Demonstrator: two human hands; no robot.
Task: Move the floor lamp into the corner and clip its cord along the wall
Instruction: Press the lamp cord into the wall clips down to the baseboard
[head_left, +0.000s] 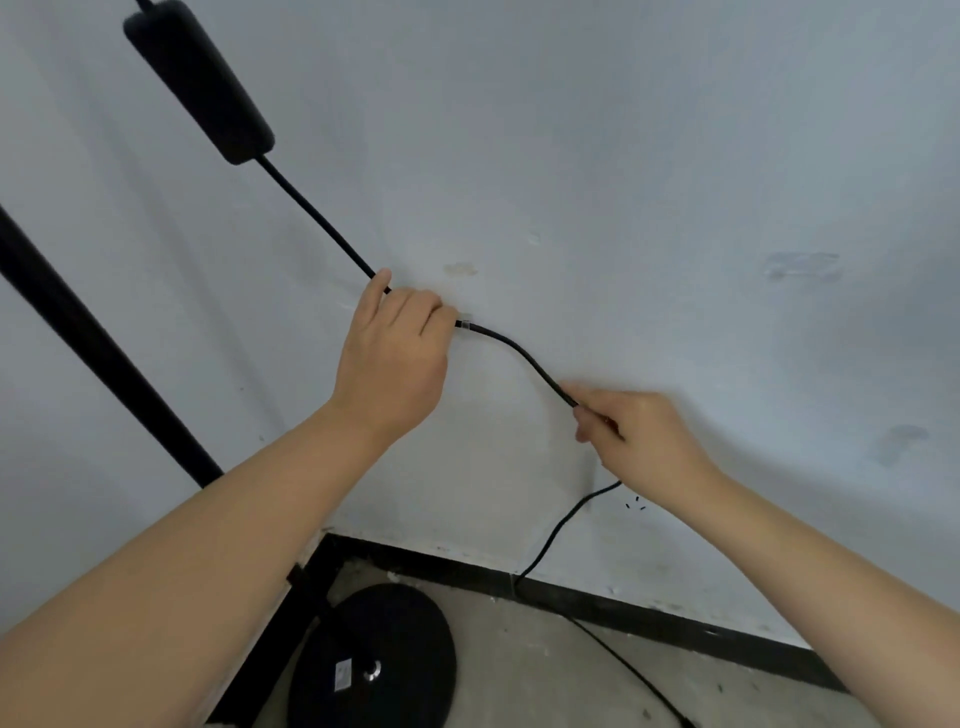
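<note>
A thin black cord (522, 353) runs slantwise across the white wall (675, 182), from a black inline box (200, 83) at the upper left down to the floor. My left hand (395, 358) presses the cord against the wall, fingers closed over it beside a small clear clip (466, 326). My right hand (636, 436) pinches the cord lower down, to the right. Between the hands the cord sags in a curve. The lamp's round black base (374, 660) stands on the floor in the corner, and its black pole (98, 348) rises at the left.
A black skirting strip (649, 618) runs along the foot of the wall. The concrete floor (545, 670) carries the cord's loose tail toward the bottom edge. Old tape marks and scuffs dot the wall.
</note>
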